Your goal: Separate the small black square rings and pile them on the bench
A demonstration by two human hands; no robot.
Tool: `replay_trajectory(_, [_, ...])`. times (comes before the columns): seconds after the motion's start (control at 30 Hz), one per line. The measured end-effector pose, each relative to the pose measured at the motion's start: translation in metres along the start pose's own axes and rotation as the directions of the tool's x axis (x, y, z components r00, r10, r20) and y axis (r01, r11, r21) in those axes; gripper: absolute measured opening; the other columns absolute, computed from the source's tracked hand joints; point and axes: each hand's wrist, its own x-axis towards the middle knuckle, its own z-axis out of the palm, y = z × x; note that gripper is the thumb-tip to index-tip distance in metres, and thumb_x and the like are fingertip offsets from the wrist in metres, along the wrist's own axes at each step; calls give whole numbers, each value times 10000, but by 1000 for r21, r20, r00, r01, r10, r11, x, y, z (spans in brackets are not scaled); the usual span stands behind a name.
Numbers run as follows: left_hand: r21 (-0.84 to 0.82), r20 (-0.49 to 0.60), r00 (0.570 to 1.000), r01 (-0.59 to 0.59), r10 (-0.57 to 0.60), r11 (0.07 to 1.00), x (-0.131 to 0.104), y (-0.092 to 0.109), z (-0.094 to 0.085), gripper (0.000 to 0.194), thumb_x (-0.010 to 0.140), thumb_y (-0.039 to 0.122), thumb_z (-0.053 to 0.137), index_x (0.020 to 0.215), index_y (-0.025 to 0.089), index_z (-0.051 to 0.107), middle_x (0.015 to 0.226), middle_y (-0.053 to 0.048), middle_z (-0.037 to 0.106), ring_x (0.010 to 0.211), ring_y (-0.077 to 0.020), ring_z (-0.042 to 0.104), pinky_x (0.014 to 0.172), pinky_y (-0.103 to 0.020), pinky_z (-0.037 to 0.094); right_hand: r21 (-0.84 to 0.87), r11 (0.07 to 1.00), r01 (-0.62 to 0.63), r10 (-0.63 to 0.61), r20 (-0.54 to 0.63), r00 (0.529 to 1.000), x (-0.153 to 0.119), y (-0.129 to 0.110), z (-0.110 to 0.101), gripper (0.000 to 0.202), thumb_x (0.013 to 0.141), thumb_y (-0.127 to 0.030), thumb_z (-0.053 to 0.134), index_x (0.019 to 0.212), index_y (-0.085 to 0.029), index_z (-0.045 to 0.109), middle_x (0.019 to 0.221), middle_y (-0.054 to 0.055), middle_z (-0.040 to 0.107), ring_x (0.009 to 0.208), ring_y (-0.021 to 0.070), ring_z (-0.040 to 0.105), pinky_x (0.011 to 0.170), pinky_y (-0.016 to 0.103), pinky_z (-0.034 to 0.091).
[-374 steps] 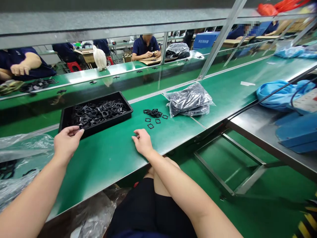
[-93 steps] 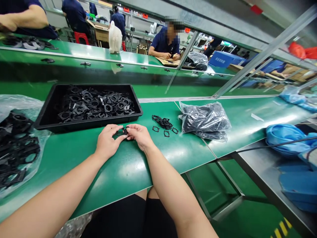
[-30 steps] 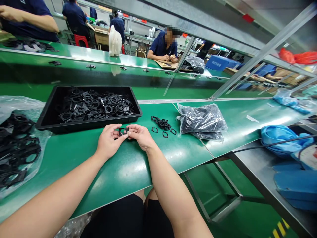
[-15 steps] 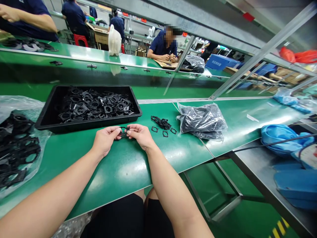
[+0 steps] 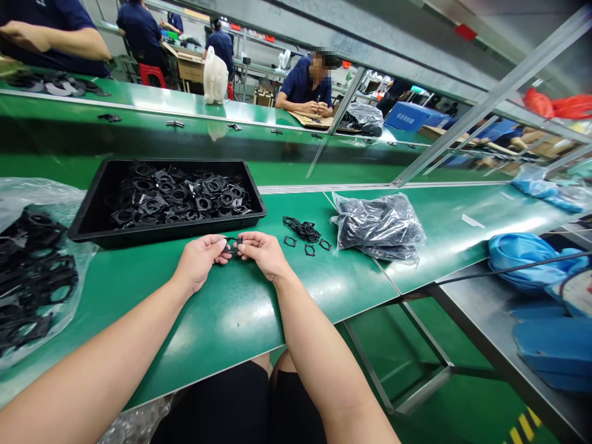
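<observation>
Between my two hands is a small black ring-shaped plastic part [image 5: 230, 245], partly covered by the fingers. My left hand [image 5: 200, 258] pinches its left side, and my right hand [image 5: 259, 251] pinches its right side, both just above the green table [image 5: 231, 320]. Behind the hands stands a black tray [image 5: 166, 234] heaped with similar black parts [image 5: 180, 194]. Right of my right hand lies a small pile of thin black rings [image 5: 303, 229], with several loose ones at its front edge.
A clear bag of black parts [image 5: 379, 225] lies to the right. At left, an open plastic bag [image 5: 86, 246] holds larger black pieces [image 5: 34, 277]. Across a green conveyor belt [image 5: 287, 148] carrying small black parts, a co-worker [image 5: 308, 86] sits. A metal post [image 5: 490, 102] slants at right.
Both hands stay in nearly the same place, still pinching the black ring-shaped part. The whole view has shifted very slightly.
</observation>
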Motion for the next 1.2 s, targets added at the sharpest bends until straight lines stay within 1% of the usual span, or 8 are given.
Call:
replay_trajectory(0.2, [61,74,997,-21,16,998,1,-1,-2,386,599,438,761,781,110,670,688,-37,651,598,-119,569,579,-262,457,0,1000,-10,10,-6,1000,0,0,1,372,524,-271,818,842,-148,667,689,4,678,588,92,596,523,202,460])
replay_trajectory(0.37, [-7,82,996,-46,46,999,1,-2,-2,391,589,416,775,833,128,673,718,-34,663,665,-142,593,663,-299,480,6,1000,-12,12,8,1000,-1,0,1,357,536,-264,813,842,-149,669,690,9,678,594,96,600,526,204,459])
replay_trajectory(0.53, [-27,92,995,-32,34,999,1,-1,-2,398,565,418,791,809,130,665,707,-35,665,691,-157,607,715,-328,485,5,1000,-8,8,25,1000,-1,0,0,349,545,-253,811,845,-146,669,687,9,672,599,98,602,530,207,460])
replay_trajectory(0.63, [-44,63,997,-34,36,998,0,-1,-1,404,546,405,806,800,128,658,721,-37,671,688,-147,604,708,-314,481,8,1000,-11,11,24,1000,-1,0,0,348,549,-249,808,849,-144,668,684,7,670,595,95,601,531,204,461])
replay_trajectory(0.77, [-68,3,998,-69,69,995,-1,0,0,427,541,369,810,855,127,650,741,-31,668,678,-138,599,677,-297,478,14,1000,-8,8,17,1000,-1,0,1,344,553,-253,807,847,-144,664,692,11,672,601,97,600,530,205,459])
replay_trajectory(0.9, [-58,15,998,-59,60,997,-1,-2,1,451,564,355,800,913,118,642,771,-36,675,675,-131,601,642,-276,472,40,999,28,-28,-12,1000,0,1,0,343,563,-260,804,854,-152,658,700,10,671,604,99,602,543,211,463])
replay_trajectory(1.07, [-74,34,999,-1,4,997,1,0,-2,451,556,326,816,912,121,631,756,-37,692,623,-131,623,605,-268,477,44,996,81,-80,-15,997,2,2,0,346,572,-272,808,865,-161,663,710,6,673,633,103,610,554,210,482])
replay_trajectory(1.2, [-126,28,999,24,-21,992,1,4,-5,415,522,292,839,837,130,623,674,-13,672,575,-113,610,558,-227,457,54,993,110,-110,10,994,2,2,1,323,578,-256,809,852,-167,664,707,-1,676,631,97,613,545,196,488])
